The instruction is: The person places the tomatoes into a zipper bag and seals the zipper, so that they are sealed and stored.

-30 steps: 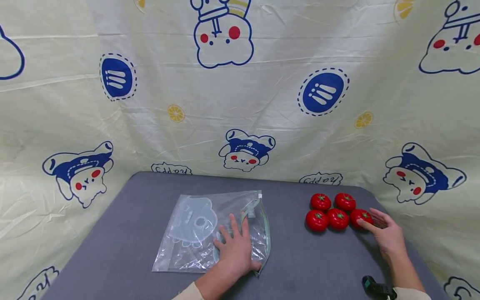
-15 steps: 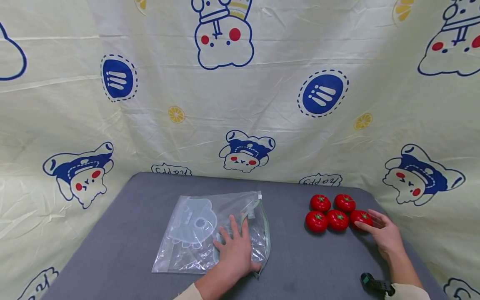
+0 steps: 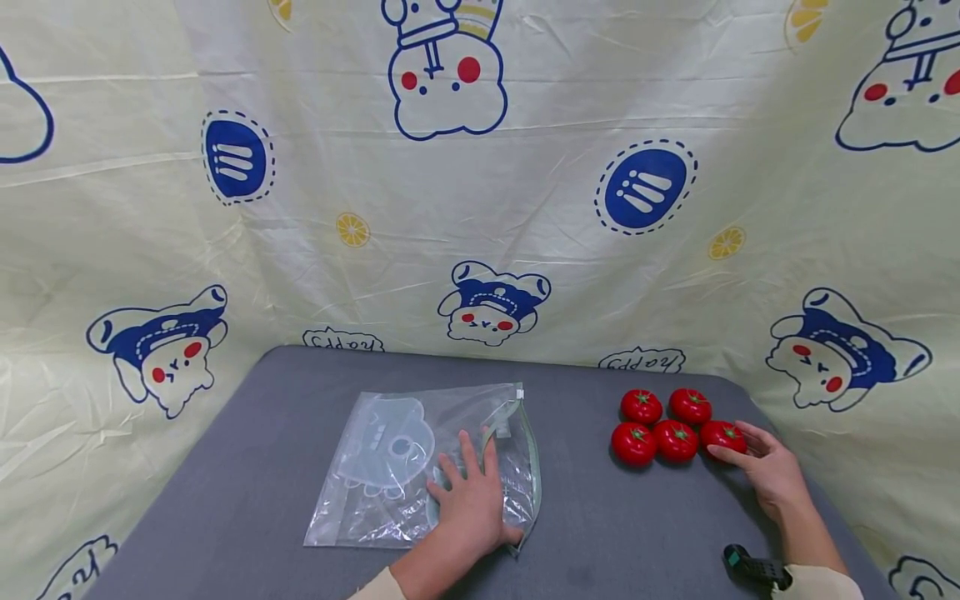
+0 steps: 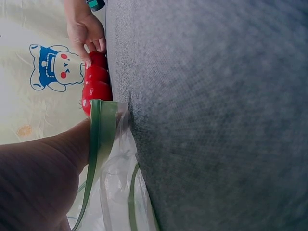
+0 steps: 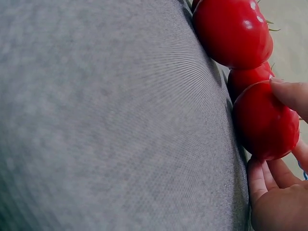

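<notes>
Bag [image 3: 408,475] touching left hand [image 3: 472,504], tomatoes [image 3: 676,440] outside

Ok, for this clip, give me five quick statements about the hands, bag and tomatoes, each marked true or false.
1. The left hand is spread over the clear bag. True.
2. Both hands are on the bag. False: the right hand holds a tomato.
3. The head view shows five red tomatoes. True.
4. Two tomatoes are inside the bag. False: all five are outside it.
5. In the head view, the bag lies left of the tomatoes. True.
</notes>
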